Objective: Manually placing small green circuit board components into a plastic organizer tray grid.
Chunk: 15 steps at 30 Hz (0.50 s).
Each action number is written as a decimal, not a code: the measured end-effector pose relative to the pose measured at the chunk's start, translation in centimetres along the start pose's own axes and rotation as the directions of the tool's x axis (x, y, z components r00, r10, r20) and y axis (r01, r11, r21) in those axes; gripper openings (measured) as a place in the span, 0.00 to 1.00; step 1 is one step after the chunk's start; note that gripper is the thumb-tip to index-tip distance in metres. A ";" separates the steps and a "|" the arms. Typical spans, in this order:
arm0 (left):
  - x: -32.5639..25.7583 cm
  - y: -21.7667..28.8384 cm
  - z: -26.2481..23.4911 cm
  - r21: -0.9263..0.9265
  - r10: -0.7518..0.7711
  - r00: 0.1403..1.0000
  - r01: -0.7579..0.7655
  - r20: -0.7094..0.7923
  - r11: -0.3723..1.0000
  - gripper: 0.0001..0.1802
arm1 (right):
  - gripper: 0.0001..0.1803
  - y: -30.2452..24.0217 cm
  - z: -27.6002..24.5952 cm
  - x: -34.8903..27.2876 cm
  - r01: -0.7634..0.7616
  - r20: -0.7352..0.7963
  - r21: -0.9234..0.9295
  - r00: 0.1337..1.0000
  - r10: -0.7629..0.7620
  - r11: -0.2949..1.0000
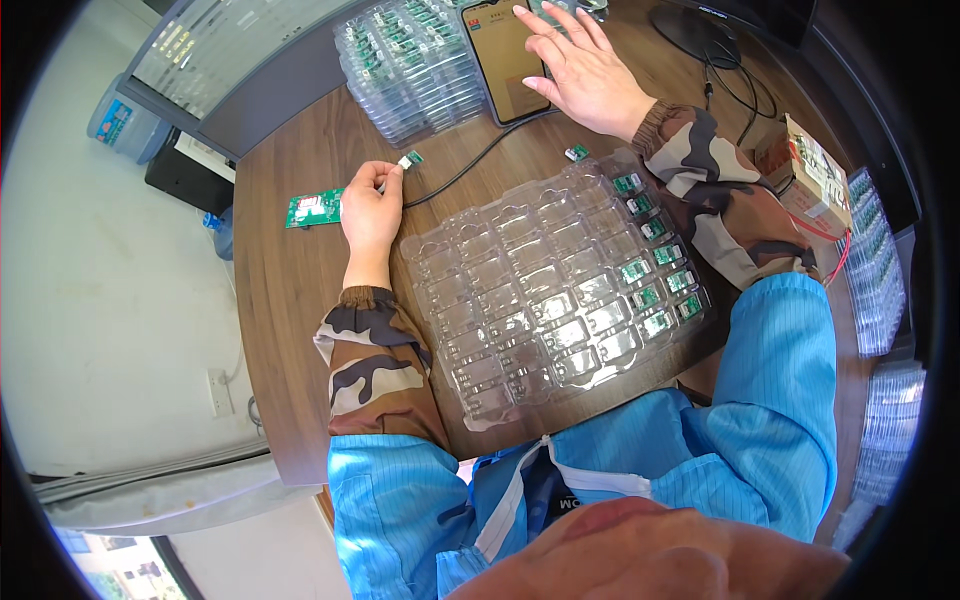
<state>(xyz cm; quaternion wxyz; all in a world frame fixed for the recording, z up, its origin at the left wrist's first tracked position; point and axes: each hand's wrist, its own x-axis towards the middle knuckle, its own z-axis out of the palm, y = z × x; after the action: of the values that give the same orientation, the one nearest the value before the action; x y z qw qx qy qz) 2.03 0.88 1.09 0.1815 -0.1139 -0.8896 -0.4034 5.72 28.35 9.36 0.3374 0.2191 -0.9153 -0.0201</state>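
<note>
Green circuit board (pixel 310 209) lies near the left edge of the wooden desk (pixel 290 380). The left hand (pixel 371 210) pinches one small circuit module (pixel 413 159) between thumb and fingers. Desktop separates the tray stack (pixel 412 122) from the clear blister tray (pixel 515 226). Its rightmost column holds seated modules (pixel 640 205), the next is part-filled, the others show none. Its near rim lies close to the desk's front edge. Right hand (pixel 588 82), fingers spread and gripping nothing, extends over the smartphone (pixel 503 70).
</note>
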 end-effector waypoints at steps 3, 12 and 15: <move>-0.1 0.0 0.0 0.008 0.001 1.000 -0.001 -0.003 1.000 0.09 | 0.18 -0.2 -0.3 -0.2 0.030 -0.146 -0.116 0.988 -0.047 0.993; 0.6 -0.3 0.2 0.012 0.013 1.000 -0.013 0.009 1.000 0.09 | 0.05 2.4 0.7 -2.5 -0.246 0.328 0.365 0.937 0.124 0.898; 0.6 -0.5 0.2 0.012 0.009 1.000 -0.010 0.013 1.000 0.09 | 0.05 1.9 0.3 -2.7 -0.202 0.430 0.418 0.903 0.003 0.886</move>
<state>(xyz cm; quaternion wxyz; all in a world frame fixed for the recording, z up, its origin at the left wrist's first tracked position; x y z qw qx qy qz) 1.33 0.74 0.90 0.1784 -0.1197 -0.8926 -0.3965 6.63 31.13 7.78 0.0740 0.2323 -0.9556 0.1652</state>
